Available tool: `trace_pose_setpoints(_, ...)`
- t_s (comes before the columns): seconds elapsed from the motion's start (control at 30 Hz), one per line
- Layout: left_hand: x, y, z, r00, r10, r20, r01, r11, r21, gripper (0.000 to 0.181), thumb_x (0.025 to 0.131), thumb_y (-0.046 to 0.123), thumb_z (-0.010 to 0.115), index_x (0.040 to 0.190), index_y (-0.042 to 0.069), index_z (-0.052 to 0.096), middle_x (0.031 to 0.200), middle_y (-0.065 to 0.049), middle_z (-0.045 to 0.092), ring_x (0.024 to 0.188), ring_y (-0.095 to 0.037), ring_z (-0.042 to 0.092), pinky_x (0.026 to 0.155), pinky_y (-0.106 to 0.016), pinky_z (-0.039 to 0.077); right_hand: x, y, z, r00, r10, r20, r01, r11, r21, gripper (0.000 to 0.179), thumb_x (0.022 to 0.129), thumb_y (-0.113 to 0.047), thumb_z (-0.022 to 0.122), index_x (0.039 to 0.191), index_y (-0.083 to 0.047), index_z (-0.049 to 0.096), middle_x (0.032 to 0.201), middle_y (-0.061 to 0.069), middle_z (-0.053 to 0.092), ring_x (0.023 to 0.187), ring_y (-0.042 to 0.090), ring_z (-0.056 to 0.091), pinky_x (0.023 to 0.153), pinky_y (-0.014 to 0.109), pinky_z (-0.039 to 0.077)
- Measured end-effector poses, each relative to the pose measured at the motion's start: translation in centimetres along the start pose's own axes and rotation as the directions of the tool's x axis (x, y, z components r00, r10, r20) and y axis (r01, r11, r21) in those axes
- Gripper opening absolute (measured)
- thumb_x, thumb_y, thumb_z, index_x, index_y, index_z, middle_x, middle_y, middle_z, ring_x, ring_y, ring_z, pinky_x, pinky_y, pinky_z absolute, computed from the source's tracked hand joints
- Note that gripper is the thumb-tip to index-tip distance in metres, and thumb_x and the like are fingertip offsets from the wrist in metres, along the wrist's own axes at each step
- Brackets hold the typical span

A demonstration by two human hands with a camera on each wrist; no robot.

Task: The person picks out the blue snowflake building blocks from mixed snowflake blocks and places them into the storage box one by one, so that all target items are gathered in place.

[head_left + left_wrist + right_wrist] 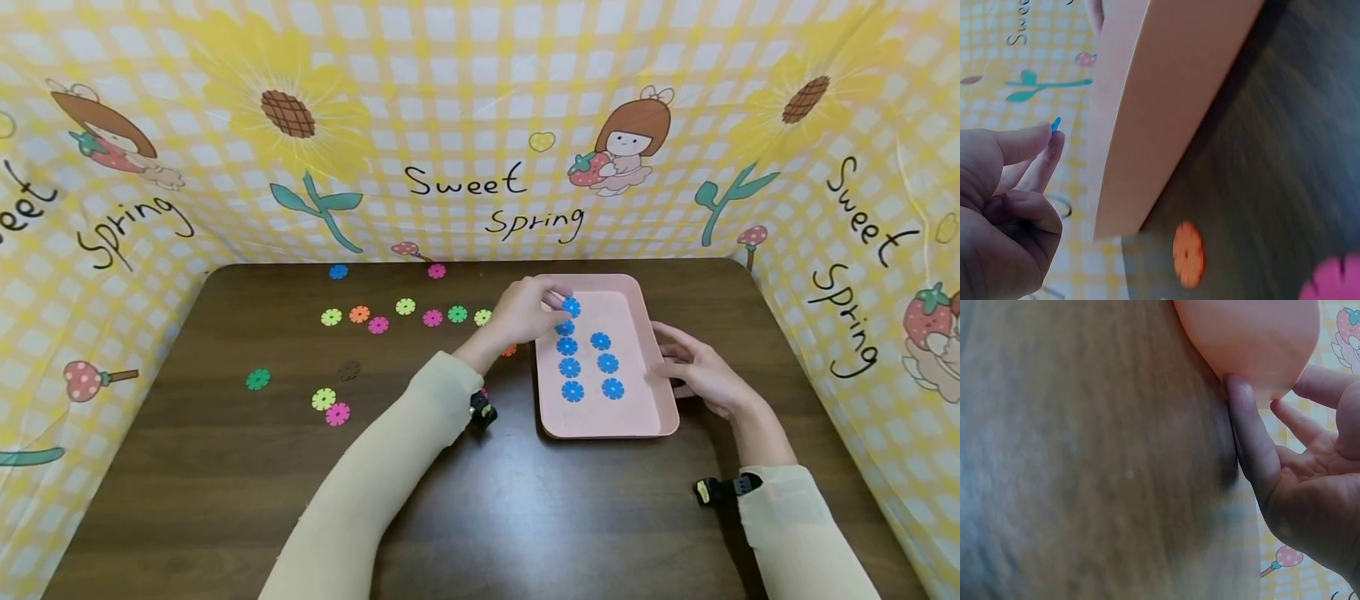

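Note:
My left hand (528, 308) pinches a blue notched plastic disc (1055, 124) between thumb and fingertips, over the far left part of a pink tray (637, 417). In the tray, blue discs lie in two columns: several on the left, such as this lower blue disc (572, 391), and three on the right. My right hand (701, 371) holds the tray's right side, its thumb at the rim and other fingers along the outer wall. In the right wrist view, fingertips (1239, 390) touch the pink wall.
Loose discs lie on the dark wooden table (465, 517) left of the tray: a green disc (258, 379), a pink disc (337, 414), a blue disc (339, 272) and several others. An orange disc (1189, 254) sits beside the tray. A yellow checked cloth (465, 100) encloses the table.

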State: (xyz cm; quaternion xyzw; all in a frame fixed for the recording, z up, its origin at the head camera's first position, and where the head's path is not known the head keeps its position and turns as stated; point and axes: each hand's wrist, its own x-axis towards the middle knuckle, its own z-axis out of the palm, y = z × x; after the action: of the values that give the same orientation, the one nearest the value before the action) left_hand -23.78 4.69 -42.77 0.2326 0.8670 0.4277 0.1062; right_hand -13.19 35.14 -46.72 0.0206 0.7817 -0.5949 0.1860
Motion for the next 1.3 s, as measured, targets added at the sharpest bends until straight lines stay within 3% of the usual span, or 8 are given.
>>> trace_pose_setpoints(0.2,1.3,0.9,2.6,1.000,0.006,0.008,-0.006,1.000,-0.002,0.029,0.093,0.011,0.080,0.122,0.009,0.074,0.103,-0.001,0.072,0.092,-0.010,0.066,0.077,-0.019,0.054,0.0,0.0,0.0,1.000,0.001,0.001,-0.001,1.000,0.009,0.077,0.103,-0.012,0.064,0.167,-0.018,0.022,0.148,0.035,0.044,0.106,0.030,0.068,0.079,0.048,0.060)
trace_pose_setpoints(0.47,2.9,1.2,5.1,0.995,-0.093,0.033,0.090,0.994,0.066,0.026,0.097,0.014,0.074,0.122,0.010,0.073,0.100,0.000,0.070,0.080,-0.012,0.065,0.069,-0.022,0.054,0.0,-0.1,-0.1,1.000,0.003,-0.007,-0.003,1.000,0.005,0.077,0.103,-0.012,0.064,0.167,-0.017,0.022,0.147,0.035,0.045,0.106,0.030,0.067,0.079,0.049,0.060)
trace_pose_setpoints(0.63,3.3,1.0,6.0,0.987,-0.157,0.027,0.153,0.982,0.115,0.024,0.098,0.016,0.072,0.122,0.011,0.073,0.102,0.001,0.068,0.081,-0.014,0.064,0.071,-0.025,0.054,0.1,0.0,0.0,1.000,0.008,-0.008,-0.008,1.000,0.004,0.076,0.103,-0.012,0.064,0.167,-0.018,0.023,0.146,0.034,0.045,0.105,0.030,0.067,0.079,0.048,0.060)
trace_pose_setpoints(0.83,3.3,0.7,6.6,0.986,-0.166,-0.002,0.164,0.973,0.160,0.022,0.099,0.019,0.072,0.121,0.012,0.073,0.102,0.001,0.067,0.081,-0.013,0.063,0.070,-0.025,0.053,0.1,0.1,0.0,1.000,0.008,-0.004,-0.008,1.000,0.007,0.077,0.102,-0.012,0.064,0.167,-0.018,0.022,0.146,0.034,0.045,0.107,0.032,0.067,0.079,0.049,0.060)
trace_pose_setpoints(1.07,3.0,0.5,6.6,0.988,-0.154,0.007,0.150,0.969,0.194,0.024,0.099,0.025,0.074,0.121,0.014,0.072,0.099,0.003,0.068,0.078,-0.011,0.063,0.069,-0.023,0.053,0.2,0.2,0.1,1.000,0.009,-0.004,-0.009,1.000,0.012,0.077,0.102,-0.011,0.064,0.166,-0.018,0.023,0.146,0.034,0.046,0.105,0.030,0.067,0.078,0.049,0.060)
trace_pose_setpoints(1.3,2.4,0.7,5.5,0.998,-0.066,0.016,0.062,0.982,0.178,0.029,0.099,0.027,0.073,0.125,0.013,0.072,0.096,0.004,0.069,0.079,-0.009,0.063,0.071,-0.023,0.052,0.1,0.0,0.0,1.000,0.008,-0.011,-0.008,1.000,0.003,0.078,0.102,-0.011,0.065,0.167,-0.018,0.023,0.146,0.034,0.046,0.106,0.030,0.067,0.079,0.049,0.060)
